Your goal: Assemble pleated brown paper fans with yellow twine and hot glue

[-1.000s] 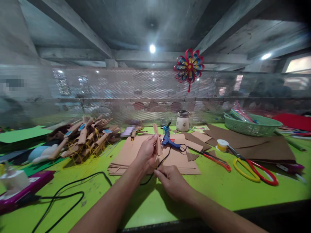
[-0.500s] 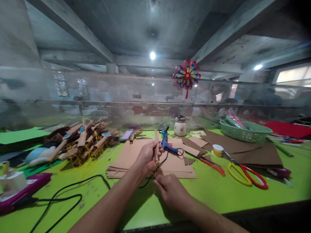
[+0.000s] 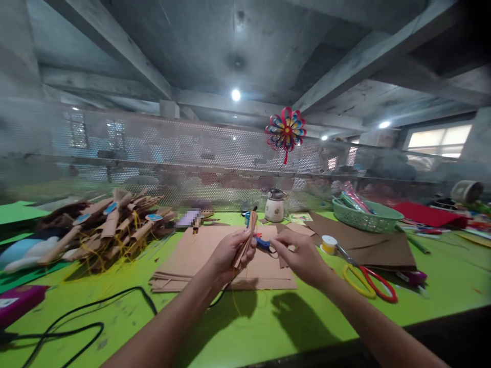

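My left hand [image 3: 227,251] grips a narrow folded piece of brown paper [image 3: 251,227], tilted upright above a stack of brown paper sheets [image 3: 192,258]. A thin yellow thread [image 3: 235,302] dangles beneath that hand. To the right, my right hand [image 3: 305,255] is raised with thumb and fingers pressed together; whatever lies in the pinch is too small to make out. A blue hot glue gun [image 3: 263,243] rests on the stack between the hands, partly hidden by the folded paper.
A pile of rolled brown paper pieces [image 3: 111,225] with yellow threads lies left. Rightward are a thread spool [image 3: 329,244], scissors [image 3: 370,283] and a green basket [image 3: 368,217]. A pale jug [image 3: 275,205] stands behind; a black cable [image 3: 130,290] crosses the green table [image 3: 184,332].
My right hand has moved up and right, away from below the folded paper. My left hand still holds the paper, now leaning more to the right. The view has shifted rightward.
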`<state>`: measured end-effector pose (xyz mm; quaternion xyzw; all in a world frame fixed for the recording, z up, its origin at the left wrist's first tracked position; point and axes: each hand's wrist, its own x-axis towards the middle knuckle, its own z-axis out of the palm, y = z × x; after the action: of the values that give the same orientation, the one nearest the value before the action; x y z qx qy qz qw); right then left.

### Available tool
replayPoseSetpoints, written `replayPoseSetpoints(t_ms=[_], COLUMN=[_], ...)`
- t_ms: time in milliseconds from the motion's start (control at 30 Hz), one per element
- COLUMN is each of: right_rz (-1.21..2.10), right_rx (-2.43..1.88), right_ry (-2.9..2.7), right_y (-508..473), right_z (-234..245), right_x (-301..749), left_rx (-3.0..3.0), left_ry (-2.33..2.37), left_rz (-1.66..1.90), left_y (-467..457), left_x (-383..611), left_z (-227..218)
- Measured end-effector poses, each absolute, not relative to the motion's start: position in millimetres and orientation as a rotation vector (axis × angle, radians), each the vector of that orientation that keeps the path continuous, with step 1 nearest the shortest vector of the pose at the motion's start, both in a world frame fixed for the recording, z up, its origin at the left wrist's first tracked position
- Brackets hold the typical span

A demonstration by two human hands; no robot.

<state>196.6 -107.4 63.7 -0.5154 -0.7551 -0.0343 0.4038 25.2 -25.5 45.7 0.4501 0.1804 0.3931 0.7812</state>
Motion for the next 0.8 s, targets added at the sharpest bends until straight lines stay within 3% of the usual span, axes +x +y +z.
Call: replayPoseSetpoints(t_ms=[267,533,800], right_rz=[-0.139,-0.13,0.29], right_rx=[-1.725,-1.857,-1.665], right_ry=[-1.977,-1.888,-1.646], right_y=[17.2,51.1,56.5], right_z=[24.8,-14.8,12.1], right_x=[208.7,172.8,211.3], left_rx=[0.937,0.847,0.837], left_ry=[0.464,0.371,0.35], left_rz=[0.917,0.87,0.807], left_y=[-12.1,3.5,-1.0], left_x=[20.1,14.2,14.5], left_z=[42.1,32.7,33.7])
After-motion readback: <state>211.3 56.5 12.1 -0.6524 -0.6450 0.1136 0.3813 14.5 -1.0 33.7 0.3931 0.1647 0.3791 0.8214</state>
